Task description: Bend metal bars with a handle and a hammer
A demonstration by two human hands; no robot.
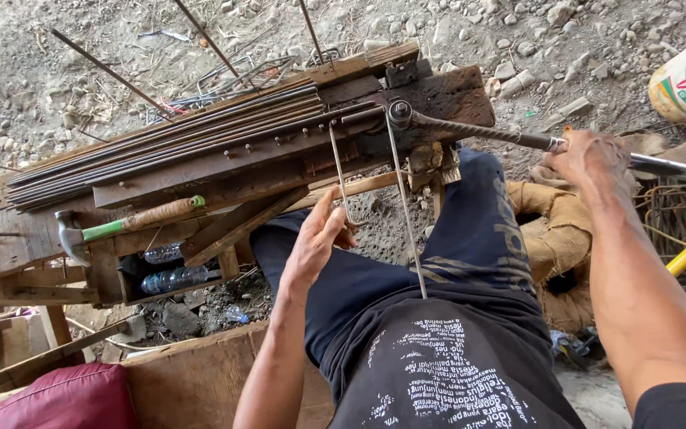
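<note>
Dark trousers and a printed black shirt fill the near frame as a seated person bends a thin steel rod [403, 199] on a rough timber worktop [200, 171]. Left hand [317, 238] pinches the rod's hooked end, steadying it; right hand [589, 159] closes around a long lever bar [478, 131] for leverage. The rod's long axis runs near-to-far, its near end pointing toward the lap. A hammer [121, 225] lies left.

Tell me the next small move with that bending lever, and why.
Probably swing the lever round its pivot to put another bend in the thin rod. The right hand already grips the lever's handle end, the rod sits at the pivot on the wooden bench, and the left hand steadies its bent end.
</note>
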